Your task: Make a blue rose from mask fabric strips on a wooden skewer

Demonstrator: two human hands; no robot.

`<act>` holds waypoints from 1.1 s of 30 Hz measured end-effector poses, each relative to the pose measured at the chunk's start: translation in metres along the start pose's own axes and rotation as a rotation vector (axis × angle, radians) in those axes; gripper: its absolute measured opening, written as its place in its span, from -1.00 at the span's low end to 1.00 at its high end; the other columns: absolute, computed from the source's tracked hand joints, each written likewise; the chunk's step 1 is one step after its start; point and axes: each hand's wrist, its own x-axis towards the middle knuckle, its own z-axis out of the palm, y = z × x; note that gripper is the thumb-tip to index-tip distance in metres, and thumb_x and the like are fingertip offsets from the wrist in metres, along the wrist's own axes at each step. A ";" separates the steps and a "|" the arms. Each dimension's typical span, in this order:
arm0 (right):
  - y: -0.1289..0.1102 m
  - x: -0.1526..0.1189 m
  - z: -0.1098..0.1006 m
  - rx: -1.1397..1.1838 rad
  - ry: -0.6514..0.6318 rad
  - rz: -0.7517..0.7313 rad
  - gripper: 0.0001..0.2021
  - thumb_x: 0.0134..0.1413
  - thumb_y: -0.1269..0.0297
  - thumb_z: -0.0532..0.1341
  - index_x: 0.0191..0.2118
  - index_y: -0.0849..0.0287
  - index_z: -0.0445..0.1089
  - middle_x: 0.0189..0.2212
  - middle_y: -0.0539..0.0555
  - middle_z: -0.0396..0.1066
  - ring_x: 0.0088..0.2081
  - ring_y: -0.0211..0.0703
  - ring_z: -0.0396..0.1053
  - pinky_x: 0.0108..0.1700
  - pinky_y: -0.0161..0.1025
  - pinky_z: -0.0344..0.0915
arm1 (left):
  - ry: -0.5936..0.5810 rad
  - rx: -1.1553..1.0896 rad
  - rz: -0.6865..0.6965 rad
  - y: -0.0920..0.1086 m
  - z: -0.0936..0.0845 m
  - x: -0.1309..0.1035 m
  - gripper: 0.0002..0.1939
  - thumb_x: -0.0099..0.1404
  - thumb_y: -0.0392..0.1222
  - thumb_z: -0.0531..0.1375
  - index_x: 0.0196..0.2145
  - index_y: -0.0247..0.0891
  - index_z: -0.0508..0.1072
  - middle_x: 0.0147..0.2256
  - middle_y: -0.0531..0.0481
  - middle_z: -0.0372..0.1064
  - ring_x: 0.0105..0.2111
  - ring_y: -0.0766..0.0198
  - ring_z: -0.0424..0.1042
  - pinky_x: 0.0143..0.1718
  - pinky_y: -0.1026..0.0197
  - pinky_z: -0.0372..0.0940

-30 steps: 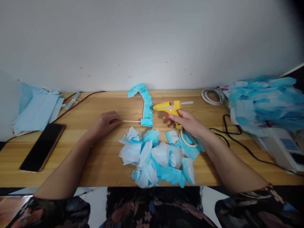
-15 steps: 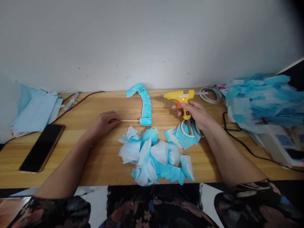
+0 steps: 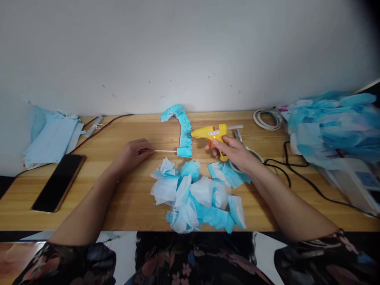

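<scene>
My left hand (image 3: 132, 154) is closed on one end of a thin white stick (image 3: 166, 151), pinching it low over the table. At the stick's other end is a blue piece of fabric, the lowest part of a curved, pleated blue strip (image 3: 184, 127) shaped like a hook. My right hand (image 3: 233, 151) grips a yellow hot glue gun (image 3: 209, 132) with an orange trigger and a lit indicator. Its nozzle points left and meets the strip's right edge in the picture; whether it touches, I cannot tell. A clear glue stick (image 3: 235, 127) sticks out of the gun's back.
Blue and white fabric pieces (image 3: 190, 198) are heaped at the front edge. Scissors (image 3: 238, 135) lie partly under my right hand. Face masks (image 3: 50, 134) and a phone (image 3: 59, 183) are at left; a coiled white cable (image 3: 268, 120), black cord (image 3: 310, 183) and blue fabric pile (image 3: 329, 126) at right.
My right hand has brought the glue gun left and slightly down, its nozzle now at the pleated strip. The scissors' blades have come into view. My left hand keeps its hold on the stick.
</scene>
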 end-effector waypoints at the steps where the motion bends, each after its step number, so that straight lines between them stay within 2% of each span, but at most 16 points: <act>1: 0.001 0.000 0.000 -0.019 -0.004 -0.007 -0.45 0.08 -0.35 0.28 -0.29 0.13 0.54 -0.49 0.03 0.37 -0.43 -0.22 0.30 -0.37 -0.26 0.26 | 0.002 0.003 0.003 0.000 0.000 0.000 -0.78 0.41 -0.11 0.20 -0.34 -0.26 0.54 -0.36 0.00 0.43 -0.38 0.30 0.38 -0.32 0.25 0.24; 8: 0.001 0.000 0.001 -0.162 -0.037 -0.040 -0.40 0.16 -0.36 0.19 -0.28 0.17 0.54 -0.52 0.02 0.33 -0.44 -0.18 0.28 -0.36 -0.23 0.20 | 0.004 0.020 0.004 -0.001 0.000 0.000 -0.77 0.42 -0.10 0.19 -0.35 -0.26 0.52 -0.36 -0.01 0.44 -0.39 0.29 0.39 -0.33 0.24 0.26; 33: 0.000 0.000 0.002 -0.243 -0.014 -0.051 -0.48 0.21 -0.27 0.14 -0.35 0.16 0.44 -0.50 0.01 0.29 -0.44 -0.16 0.26 -0.35 -0.20 0.19 | 0.009 0.017 -0.004 0.004 -0.001 0.000 -0.78 0.41 -0.12 0.20 -0.35 -0.25 0.53 -0.36 -0.01 0.44 -0.38 0.29 0.40 -0.33 0.24 0.25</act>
